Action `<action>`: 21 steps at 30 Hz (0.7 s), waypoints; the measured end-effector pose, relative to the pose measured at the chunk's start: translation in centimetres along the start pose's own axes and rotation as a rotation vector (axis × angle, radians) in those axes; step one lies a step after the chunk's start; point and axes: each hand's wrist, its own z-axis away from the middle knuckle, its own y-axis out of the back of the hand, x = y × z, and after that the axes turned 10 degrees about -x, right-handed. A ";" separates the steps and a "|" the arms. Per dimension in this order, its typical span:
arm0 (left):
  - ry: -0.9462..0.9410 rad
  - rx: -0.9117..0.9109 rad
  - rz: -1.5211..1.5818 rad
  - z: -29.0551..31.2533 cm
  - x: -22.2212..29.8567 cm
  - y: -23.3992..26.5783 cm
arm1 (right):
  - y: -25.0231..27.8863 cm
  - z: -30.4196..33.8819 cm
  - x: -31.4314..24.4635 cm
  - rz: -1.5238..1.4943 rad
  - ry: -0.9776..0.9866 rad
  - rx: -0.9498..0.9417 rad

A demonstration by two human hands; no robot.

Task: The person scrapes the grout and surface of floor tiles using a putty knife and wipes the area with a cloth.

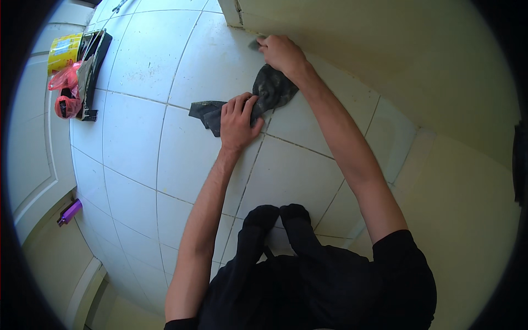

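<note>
On tiles [187,157], left hand [237,125] splays on one cloth [275,91]; right hand [283,54] grips one object [254,44].

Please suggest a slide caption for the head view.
Left hand on dark cloth; right hand holds a grey object near wall.

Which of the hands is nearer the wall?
The right hand: it holds a small greyish item by the foot of the wall. The left hand is farther out, on the dark cloth.

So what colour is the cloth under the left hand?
The cloth is dark grey with pale marks; head view shows it.
</note>
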 end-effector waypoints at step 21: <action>0.013 0.009 -0.011 0.3 -0.2 0.2 | 2.3 -1.2 1.2 -0.015 -0.037 -0.158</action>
